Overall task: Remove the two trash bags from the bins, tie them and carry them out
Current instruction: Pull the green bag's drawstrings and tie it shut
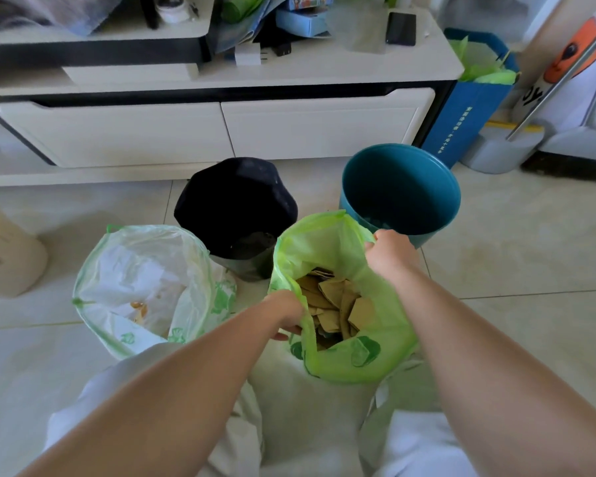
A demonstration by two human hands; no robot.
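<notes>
Pale floor tiles run up to a white low cabinet (217,132), and both trash bags already stand on the tiles in front of their bins.

Tying looks like the step in hand. To do it well, I would draw opposite sides of the rim together over the load, squeeze the air out, and knot high enough that the loose cardboard pieces (334,304) inside cannot slip out.

Working outward: the right hand (389,253) is closed around the far side of the green bag (344,339) rim, fingers curled over the edge. The left hand (286,313) is clenched on the near-left side of the same rim, its fingertips tucked inside the mouth. Between the two hands the bag gapes open, untied.

Just beyond the right hand stands the teal bin (399,191), with no bag in it. Beyond the left hand, between the two bags, sits the black bin (234,208), also without a bag.

To the left of the left hand, the clear bag (141,287) with green trim stands open and untied, holding white paper waste; neither hand touches it.
</notes>
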